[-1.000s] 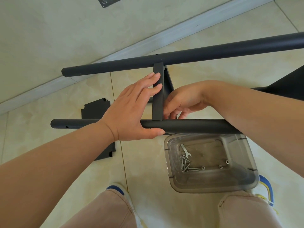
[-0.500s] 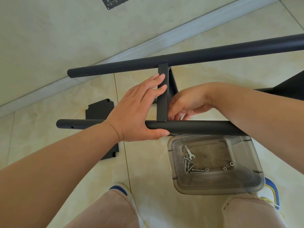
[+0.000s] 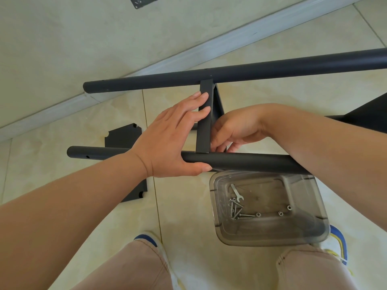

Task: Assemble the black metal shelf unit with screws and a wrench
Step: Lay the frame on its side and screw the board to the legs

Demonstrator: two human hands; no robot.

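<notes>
Two black metal tubes lie parallel above the tiled floor, the far tube point(image 3: 272, 70) and the near tube point(image 3: 251, 162). A flat black cross piece point(image 3: 203, 132) spans between them. My left hand point(image 3: 167, 139) presses straight fingers against the cross piece's left face, and its thumb lies along the near tube. My right hand point(image 3: 236, 130) is right of the cross piece with its fingers curled down at the joint with the near tube; what they hold is hidden. A small wrench point(image 3: 236, 192), several screws point(image 3: 236, 212) and nuts point(image 3: 280, 213) lie in a clear plastic tub point(image 3: 212, 206).
A black panel point(image 3: 123, 137) lies flat on the floor under the near tube's left end. Another black shelf part point(image 3: 368, 114) reaches in from the right. A white baseboard point(image 3: 188, 53) runs diagonally behind. My knees and shoes are at the bottom, beside the tub.
Both hands keep their places on the frame. The view has drifted slightly, so the frame and tub sit a little further right and lower.
</notes>
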